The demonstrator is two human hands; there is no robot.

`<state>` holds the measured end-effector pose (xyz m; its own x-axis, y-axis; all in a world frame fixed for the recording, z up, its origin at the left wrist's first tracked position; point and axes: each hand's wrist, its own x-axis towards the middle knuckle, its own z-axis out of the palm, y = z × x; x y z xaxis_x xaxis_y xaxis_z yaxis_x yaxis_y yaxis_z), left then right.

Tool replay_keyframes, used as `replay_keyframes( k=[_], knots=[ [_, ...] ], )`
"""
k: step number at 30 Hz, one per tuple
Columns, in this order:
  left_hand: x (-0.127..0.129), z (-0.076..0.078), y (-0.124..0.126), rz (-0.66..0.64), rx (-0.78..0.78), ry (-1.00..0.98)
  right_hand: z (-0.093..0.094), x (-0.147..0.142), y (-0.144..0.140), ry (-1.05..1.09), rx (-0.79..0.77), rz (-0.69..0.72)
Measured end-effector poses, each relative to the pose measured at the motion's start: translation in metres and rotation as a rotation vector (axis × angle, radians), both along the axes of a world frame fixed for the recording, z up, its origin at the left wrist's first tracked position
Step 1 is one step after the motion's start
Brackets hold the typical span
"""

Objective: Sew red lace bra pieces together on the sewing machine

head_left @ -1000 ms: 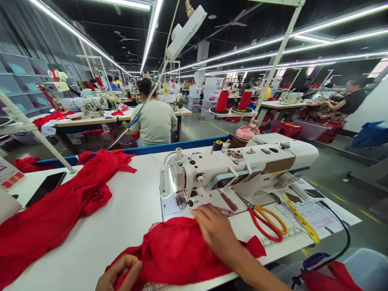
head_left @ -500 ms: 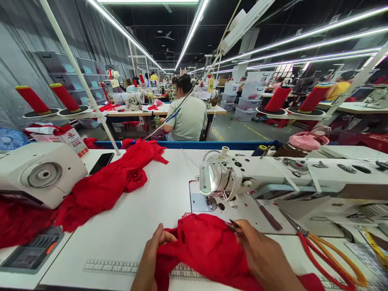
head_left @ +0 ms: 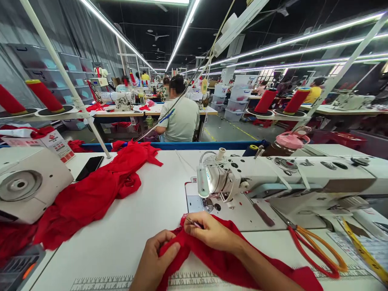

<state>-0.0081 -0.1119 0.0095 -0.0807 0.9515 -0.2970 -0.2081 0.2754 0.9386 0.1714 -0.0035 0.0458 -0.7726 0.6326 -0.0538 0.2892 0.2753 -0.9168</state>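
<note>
Red fabric piece is laid on the white bench, just in front of the sewing machine, below its needle end. Its left edge is pinched by the left hand, fingers closed on the cloth. Its top edge is held by the right hand, and a small metal tool, likely snips, is gripped in those fingers too; the tip is pointed left, away from the machine. Orange-handled scissors are seen on the bench right of the fabric, in front of the machine base. A larger red garment pile is spread left of the machine, well apart from the hands. A black phone is seen beside that pile. A seated person is seen behind the machine, at the next bench.
</note>
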Motion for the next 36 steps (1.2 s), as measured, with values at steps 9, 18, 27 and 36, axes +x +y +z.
replay_keyframes(
  k=[9, 18, 27, 36],
  knots=[
    [0.000, -0.012, 0.008, -0.018, -0.015, -0.001, -0.011, -0.006, 0.006, 0.001, 0.000, 0.000],
    [0.004, -0.005, 0.010, 0.018, -0.006, 0.037, 0.011, 0.012, -0.039, -0.220, 0.491, -0.231],
    [0.005, -0.005, 0.008, 0.028, -0.027, 0.022, -0.023, 0.005, -0.065, -0.344, 0.619, -0.178],
    [0.005, -0.012, 0.006, 0.041, -0.027, 0.030, -0.027, 0.002, -0.066, -0.405, 0.627, -0.216]
  ],
)
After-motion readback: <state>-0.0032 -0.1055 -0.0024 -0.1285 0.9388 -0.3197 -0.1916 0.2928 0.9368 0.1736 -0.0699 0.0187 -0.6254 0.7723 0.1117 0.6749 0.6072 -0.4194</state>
